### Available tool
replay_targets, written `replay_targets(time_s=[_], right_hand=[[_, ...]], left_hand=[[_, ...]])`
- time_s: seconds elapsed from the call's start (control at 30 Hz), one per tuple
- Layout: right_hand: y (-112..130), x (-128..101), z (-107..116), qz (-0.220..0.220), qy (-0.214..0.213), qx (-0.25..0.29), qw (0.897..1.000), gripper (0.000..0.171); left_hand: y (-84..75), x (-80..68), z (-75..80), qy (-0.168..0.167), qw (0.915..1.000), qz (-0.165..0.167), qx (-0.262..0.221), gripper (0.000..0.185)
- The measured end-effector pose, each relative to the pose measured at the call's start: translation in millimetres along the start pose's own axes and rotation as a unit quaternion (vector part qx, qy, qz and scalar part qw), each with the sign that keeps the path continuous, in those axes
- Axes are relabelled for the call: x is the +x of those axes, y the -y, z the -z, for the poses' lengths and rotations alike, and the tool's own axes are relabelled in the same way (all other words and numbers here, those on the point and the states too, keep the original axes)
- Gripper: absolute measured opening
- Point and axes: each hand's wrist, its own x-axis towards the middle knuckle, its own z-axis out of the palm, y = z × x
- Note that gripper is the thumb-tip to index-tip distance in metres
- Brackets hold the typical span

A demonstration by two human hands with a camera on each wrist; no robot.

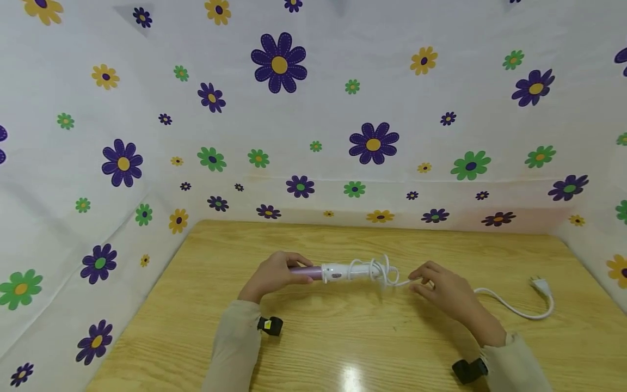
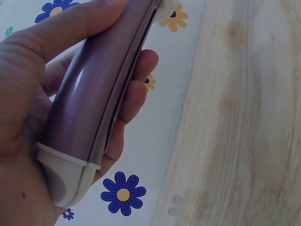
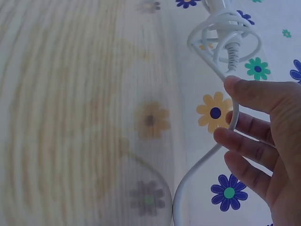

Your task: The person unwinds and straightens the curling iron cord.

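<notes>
Head view: one hair iron (image 1: 338, 271), long axis left to right between the left hand (image 1: 275, 276), gripping its purple barrel (image 1: 314, 273), and the right hand (image 1: 443, 288), nearer the cord (image 1: 401, 283) looped round the white handle (image 1: 361, 269) and pinching that cord beside the loops; left wrist view only: the barrel's white end cap (image 2: 63, 173).
</notes>
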Motion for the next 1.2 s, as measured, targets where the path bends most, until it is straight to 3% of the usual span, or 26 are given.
replay_targets(time_s=[0.1, 0.23, 0.47, 0.73, 1.2], right_hand=[[-4, -1, -3, 0.019, -0.035, -0.046, 0.998, 0.017], [-8, -1, -5, -0.002, -0.040, -0.075, 0.996, 0.019], [-8, 6, -7, -0.082, -0.016, -0.053, 0.995, 0.020], [-5, 19, -3, -0.131, -0.041, -0.009, 0.991, 0.022], [16, -2, 34, -0.073, -0.092, 0.099, 0.988, 0.014]], left_hand=[[-0.1, 0.4, -0.3, -0.001, 1.0000, 0.003, 0.006, 0.035], [-0.8, 0.8, -1.2, 0.006, 1.0000, 0.001, -0.003, 0.037], [0.5, 0.5, -1.4, 0.010, 0.9996, -0.001, -0.025, 0.036], [2.1, 1.5, 0.8, 0.023, 0.9990, -0.010, -0.037, 0.037], [2.8, 2.6, -0.8, 0.009, 0.9999, 0.012, -0.003, 0.034]])
